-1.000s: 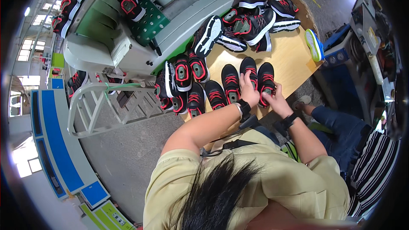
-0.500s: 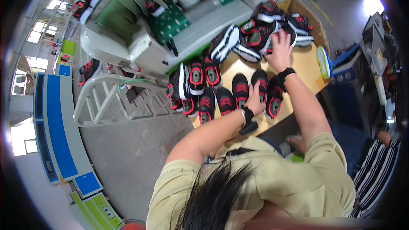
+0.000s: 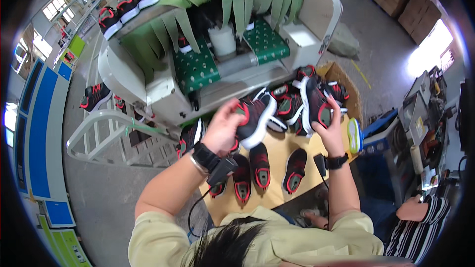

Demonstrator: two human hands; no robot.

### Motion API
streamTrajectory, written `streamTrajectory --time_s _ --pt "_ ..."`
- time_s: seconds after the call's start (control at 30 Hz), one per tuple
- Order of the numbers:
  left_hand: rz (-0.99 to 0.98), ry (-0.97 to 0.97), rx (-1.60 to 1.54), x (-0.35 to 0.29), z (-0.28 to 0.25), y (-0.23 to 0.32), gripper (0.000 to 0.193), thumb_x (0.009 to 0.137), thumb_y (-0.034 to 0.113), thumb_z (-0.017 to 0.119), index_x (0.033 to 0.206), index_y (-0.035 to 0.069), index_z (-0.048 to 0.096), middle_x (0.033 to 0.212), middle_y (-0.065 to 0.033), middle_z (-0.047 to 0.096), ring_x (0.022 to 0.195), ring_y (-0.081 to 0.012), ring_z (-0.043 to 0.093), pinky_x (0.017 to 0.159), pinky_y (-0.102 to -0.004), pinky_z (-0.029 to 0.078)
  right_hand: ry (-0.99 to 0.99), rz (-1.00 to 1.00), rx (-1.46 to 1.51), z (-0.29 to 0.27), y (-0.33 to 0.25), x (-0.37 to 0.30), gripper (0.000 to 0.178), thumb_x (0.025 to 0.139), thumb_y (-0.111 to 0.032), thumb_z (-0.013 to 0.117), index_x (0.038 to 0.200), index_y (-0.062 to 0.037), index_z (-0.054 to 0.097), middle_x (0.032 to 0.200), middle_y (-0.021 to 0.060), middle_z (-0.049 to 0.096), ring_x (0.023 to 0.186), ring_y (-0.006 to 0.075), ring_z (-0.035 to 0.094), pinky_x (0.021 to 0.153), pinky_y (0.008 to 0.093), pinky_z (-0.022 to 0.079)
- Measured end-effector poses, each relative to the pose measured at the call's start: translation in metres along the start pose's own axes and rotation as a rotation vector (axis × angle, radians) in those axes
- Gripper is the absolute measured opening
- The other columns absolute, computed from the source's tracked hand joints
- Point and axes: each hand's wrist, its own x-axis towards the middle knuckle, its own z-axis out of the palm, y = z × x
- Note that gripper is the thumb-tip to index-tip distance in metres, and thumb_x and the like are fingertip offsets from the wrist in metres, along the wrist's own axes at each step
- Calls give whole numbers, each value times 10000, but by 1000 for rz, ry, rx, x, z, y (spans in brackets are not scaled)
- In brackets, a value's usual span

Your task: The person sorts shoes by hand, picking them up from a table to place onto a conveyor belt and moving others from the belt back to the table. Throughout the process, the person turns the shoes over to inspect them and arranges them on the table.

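My left hand (image 3: 222,127) is closed around the heel end of a black and red sneaker (image 3: 252,118), which is tilted with its white sole facing right. To the right, my right hand (image 3: 330,131) grips a second sneaker (image 3: 312,100) by its heel, thumb and fingers wrapped about the collar. Both shoes are raised over a light wooden table (image 3: 274,193). Below them stand several black and red shoe uppers (image 3: 260,165) in a row, heels toward me, with another upper (image 3: 295,170) apart on the right. Several more sneakers (image 3: 288,105) are heaped behind my hands.
Beyond the table is a white machine (image 3: 158,89) with green strip curtains and green perforated plates (image 3: 195,71). A metal rail frame (image 3: 106,133) stands at left. A cardboard box (image 3: 352,84) borders the pile, near a lime-soled shoe (image 3: 354,136). Another person's striped sleeve (image 3: 418,227) is at lower right.
My left hand has left the row of uppers and my right hand the pile; each now holds a sneaker raised over the table. The view has shifted, showing more of the machine.
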Motion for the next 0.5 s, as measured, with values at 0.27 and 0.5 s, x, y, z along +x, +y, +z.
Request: streamTrajectory --time_s 0.27,0.5 --pt "703 654 1011 135 -69 58 691 910 160 580 1527 81 280 1546 -309 262 1332 -485 396 1087 -519 365 -24 -354 -353 129 -11 206 668 794 70 574 1408 -189 523 1549 261 299 1367 442 396 1126 412 364" --pt "837 423 1093 53 -33 23 543 919 195 636 1419 68 465 1538 -237 314 1384 -423 364 1127 -429 328 -29 -249 -317 121 35 150 488 858 87 500 1244 -151 682 1515 224 396 1281 370 507 1047 368 417"
